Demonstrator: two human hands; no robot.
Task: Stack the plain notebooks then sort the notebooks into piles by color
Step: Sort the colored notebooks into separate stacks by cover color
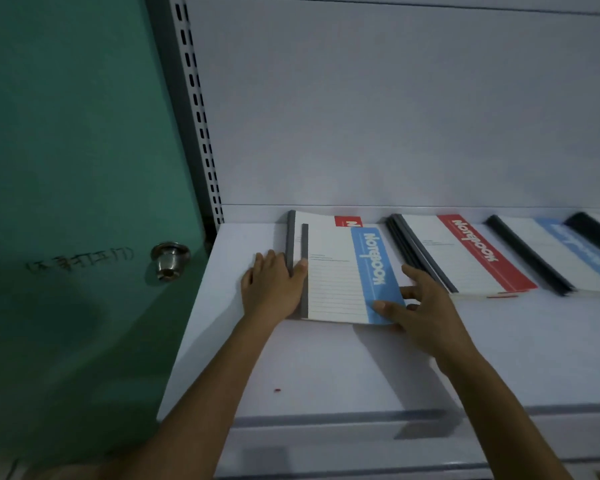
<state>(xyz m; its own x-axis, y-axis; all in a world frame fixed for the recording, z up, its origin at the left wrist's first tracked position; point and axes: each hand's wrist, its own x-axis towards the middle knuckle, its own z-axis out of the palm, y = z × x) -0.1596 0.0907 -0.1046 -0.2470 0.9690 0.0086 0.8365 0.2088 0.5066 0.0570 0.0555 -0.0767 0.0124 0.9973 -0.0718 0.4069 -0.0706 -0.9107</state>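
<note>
The blue notebook (340, 275) lay flat on the white shelf (326, 368), towards its left end. It was a thin rectangle with a grey strip spine on its left edge, a pale ruled cover and a matte blue band printed "Notebook" down its right side. It rested on a red notebook (347, 221) of the same make, whose grey spine and red band showed past its left and far edges.

The left hand (272, 287) lay palm down on the shelf with its fingers straight and close together. It was pressed against the two spines, and the thumb touched the grey strip of the blue notebook. The right hand (420, 306) pinched that notebook's near right corner. One digit lay on the blue band and another was tucked at the near edge, while the remaining fingers spread out to the right of the cover.

Just to the right sat a pile of red-banded notebooks (465, 258), their dark spines stepped. Beyond it was a pile of blue-banded notebooks (548, 251) with a glossy black spine. A further dark spine at the frame edge was too blurred to make out.

The shelf was smooth and painted, with a small red speck near its front. Left of it rose a perforated metal upright (194, 109), and beside that stood a green door (66, 168) with a round steel knob (168, 259).
</note>
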